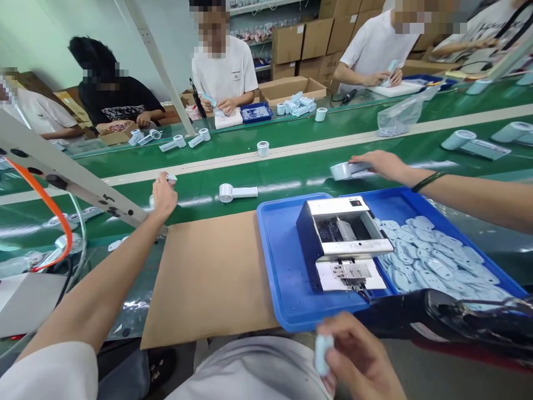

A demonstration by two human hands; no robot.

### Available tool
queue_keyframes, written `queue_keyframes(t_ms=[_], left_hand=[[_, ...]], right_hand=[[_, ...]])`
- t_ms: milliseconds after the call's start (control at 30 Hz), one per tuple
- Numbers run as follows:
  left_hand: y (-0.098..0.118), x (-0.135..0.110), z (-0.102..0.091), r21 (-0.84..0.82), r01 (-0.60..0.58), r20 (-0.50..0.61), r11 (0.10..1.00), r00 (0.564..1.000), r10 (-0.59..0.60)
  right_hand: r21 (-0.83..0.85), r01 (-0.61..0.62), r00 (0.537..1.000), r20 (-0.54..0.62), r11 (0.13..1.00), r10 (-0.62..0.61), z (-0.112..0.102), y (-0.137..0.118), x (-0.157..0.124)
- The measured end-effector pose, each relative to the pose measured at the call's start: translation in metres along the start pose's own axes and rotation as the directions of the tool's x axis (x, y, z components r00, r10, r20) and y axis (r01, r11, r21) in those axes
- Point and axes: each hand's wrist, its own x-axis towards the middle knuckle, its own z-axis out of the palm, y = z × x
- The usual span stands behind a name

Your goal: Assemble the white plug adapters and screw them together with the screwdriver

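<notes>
My left hand (165, 195) reaches over the near side of the green belt, fingers closed around a light-blue plastic part (171, 178). Most of that part is hidden by the hand. Close to my body at the bottom, my right hand (353, 355) pinches a small oval light-blue plastic cover (323, 354) between thumb and fingers. Similar covers (433, 258) lie heaped in a blue tray on the right. A light-blue housing with a round head and flat handle (238, 192) lies on the belt, between my left hand and a co-worker's hand (383, 165).
A screw feeder (347, 233) stands in a blue tray (287, 300) beside a cardboard sheet (212, 278). A slanted metal post (83, 172) with an orange hose (54, 200) rises at left. A co-worker's arm reaches in from the right, holding another housing (345, 170). Several people sit across the belt.
</notes>
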Motion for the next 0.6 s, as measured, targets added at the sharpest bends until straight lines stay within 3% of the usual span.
queue_keyframes(t_ms=[100,133,167,200,233,300,367,400,433,467,500,600], left_hand=[[0.018,-0.031,-0.016,-0.290,-0.227,-0.117,0.930,0.973,0.201],[0.023,-0.050,-0.021,-0.467,-0.357,-0.192,0.809,0.934,0.302],[0.028,-0.073,-0.027,-0.650,-0.470,-0.243,0.597,0.873,0.423],[0.031,-0.099,-0.033,-0.714,-0.508,-0.250,0.481,0.827,0.503],[0.035,-0.129,-0.038,-0.737,-0.521,-0.236,0.431,0.796,0.558],[0.041,-0.193,-0.045,-0.795,-0.498,-0.151,0.347,0.716,0.682],[0.048,-0.252,-0.045,-0.941,-0.284,0.005,0.184,0.531,0.847],[0.052,-0.276,-0.042,-0.980,-0.167,0.027,0.112,0.442,0.897],[0.056,-0.296,-0.039,-0.994,-0.055,0.068,0.096,0.387,0.920],[0.060,-0.310,-0.035,-0.995,-0.001,0.091,0.097,0.354,0.931],[0.063,-0.320,-0.031,-0.994,0.006,0.104,0.109,0.357,0.928],[0.074,-0.328,-0.024,-0.978,-0.159,0.055,0.132,0.415,0.908]], right_hand=[[0.168,0.043,0.992,0.107,0.985,-0.061,0.049,-0.019,0.023],[0.204,0.053,0.984,0.158,0.978,-0.087,0.058,-0.023,0.030],[0.234,0.056,0.974,0.203,0.971,-0.105,0.066,-0.026,0.036],[0.260,0.046,0.967,0.232,0.965,-0.109,0.071,-0.028,0.040],[0.280,0.028,0.963,0.250,0.960,-0.102,0.075,-0.029,0.043],[0.305,0.006,0.959,0.268,0.952,-0.092,0.080,-0.031,0.045],[0.307,-0.008,0.954,0.287,0.952,-0.084,0.083,-0.031,0.044],[0.301,-0.017,0.949,0.304,0.954,-0.078,0.083,-0.031,0.043],[0.291,-0.023,0.945,0.319,0.957,-0.074,0.082,-0.032,0.042],[0.273,-0.029,0.943,0.327,0.962,-0.065,0.081,-0.032,0.041],[0.256,-0.035,0.944,0.327,0.966,-0.052,0.080,-0.033,0.039],[0.188,-0.024,0.962,0.270,0.982,-0.028,0.075,-0.037,0.032]])
